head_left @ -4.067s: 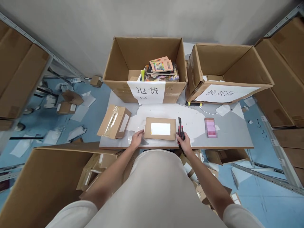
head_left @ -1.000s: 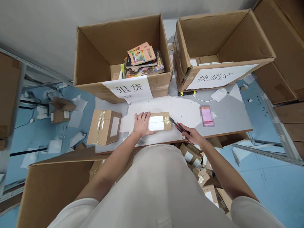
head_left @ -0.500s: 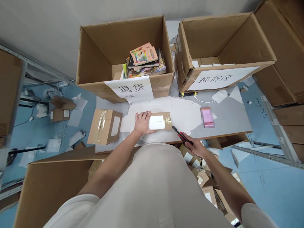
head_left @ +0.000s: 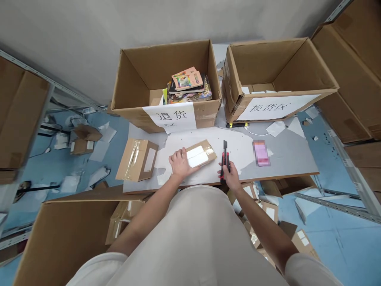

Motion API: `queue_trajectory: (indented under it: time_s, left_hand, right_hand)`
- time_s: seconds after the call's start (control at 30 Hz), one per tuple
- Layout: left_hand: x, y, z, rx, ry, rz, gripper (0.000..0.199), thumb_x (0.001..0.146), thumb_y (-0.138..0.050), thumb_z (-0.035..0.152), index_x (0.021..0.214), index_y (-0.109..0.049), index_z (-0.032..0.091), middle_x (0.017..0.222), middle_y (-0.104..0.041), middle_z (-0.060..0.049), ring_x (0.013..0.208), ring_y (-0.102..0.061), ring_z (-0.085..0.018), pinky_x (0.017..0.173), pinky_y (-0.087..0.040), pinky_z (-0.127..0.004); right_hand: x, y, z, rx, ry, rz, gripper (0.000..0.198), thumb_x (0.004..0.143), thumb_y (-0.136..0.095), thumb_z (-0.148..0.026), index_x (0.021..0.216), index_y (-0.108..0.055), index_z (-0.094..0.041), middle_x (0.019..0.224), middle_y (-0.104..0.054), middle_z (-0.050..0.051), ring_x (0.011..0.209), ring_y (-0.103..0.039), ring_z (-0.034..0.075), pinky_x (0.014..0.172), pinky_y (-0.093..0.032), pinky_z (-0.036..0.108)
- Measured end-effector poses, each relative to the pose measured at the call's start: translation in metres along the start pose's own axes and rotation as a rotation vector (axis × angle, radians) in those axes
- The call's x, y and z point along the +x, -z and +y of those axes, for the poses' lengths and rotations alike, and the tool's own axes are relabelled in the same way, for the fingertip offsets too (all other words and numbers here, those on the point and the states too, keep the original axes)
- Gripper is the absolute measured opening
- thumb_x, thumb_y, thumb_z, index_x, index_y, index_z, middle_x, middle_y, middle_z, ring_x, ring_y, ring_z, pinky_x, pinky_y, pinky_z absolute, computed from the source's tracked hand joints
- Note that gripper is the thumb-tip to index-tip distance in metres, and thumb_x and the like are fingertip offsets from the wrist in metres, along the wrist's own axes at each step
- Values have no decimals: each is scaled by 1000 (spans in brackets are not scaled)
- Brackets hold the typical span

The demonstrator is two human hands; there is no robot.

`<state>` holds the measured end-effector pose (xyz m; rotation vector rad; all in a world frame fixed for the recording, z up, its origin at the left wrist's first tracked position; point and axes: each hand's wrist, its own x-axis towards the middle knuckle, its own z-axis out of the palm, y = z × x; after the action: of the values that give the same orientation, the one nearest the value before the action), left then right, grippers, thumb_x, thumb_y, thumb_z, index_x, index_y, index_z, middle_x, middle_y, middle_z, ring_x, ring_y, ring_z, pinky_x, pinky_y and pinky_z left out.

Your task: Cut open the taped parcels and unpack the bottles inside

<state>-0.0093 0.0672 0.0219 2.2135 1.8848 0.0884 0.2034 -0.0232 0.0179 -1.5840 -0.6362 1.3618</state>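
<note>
My left hand (head_left: 180, 163) grips the left end of a small cardboard box (head_left: 210, 152), thumb along its near side and fingers over the top. White labels cover much of that box's upper face, and clear tape shines at its right end. The box sits at a slant on the worktable. In my right hand (head_left: 230, 174) is a black and red utility knife (head_left: 225, 159), closed in by the fingers, its blade end pointing away from me. A gap separates the knife from the box.
A taped carton (head_left: 137, 160) stands left on the table (head_left: 244, 171). Behind are two large open boxes, one holding books (head_left: 189, 85), the other (head_left: 276, 95) small packages. A yellow and black tool (head_left: 236, 124) and a blurred pink item (head_left: 261, 153) lie right. Below me sits a big open carton (head_left: 68, 234).
The small box has turned so its right end points farther away. My right hand has swung the knife from slanting toward the box to pointing straight away from me.
</note>
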Motion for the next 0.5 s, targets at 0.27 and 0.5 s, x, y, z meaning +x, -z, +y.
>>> queue_trajectory:
  time_s: [0.27,0.5]
  left_hand:
    - [-24,2,-2,-221,164,-140,74,80,-48,57,137,-37,10,117,-53,-20,110,-51,-35,87,-42,-48]
    - [-58,-29,-11,-527,83,-104,64,83,-50,38,140,-36,12,116,-52,-15,107,-58,-25,89,-50,-38]
  right_hand:
    - [30,-47,-13,-8,40,-194,40,81,-53,-51,109,-46,-23,82,-59,-1,66,-58,12,58,-50,26]
    - [42,-32,-23,-103,119,-174,41,81,-53,-49,112,-47,-23,102,-62,4,88,-57,15,76,-49,29]
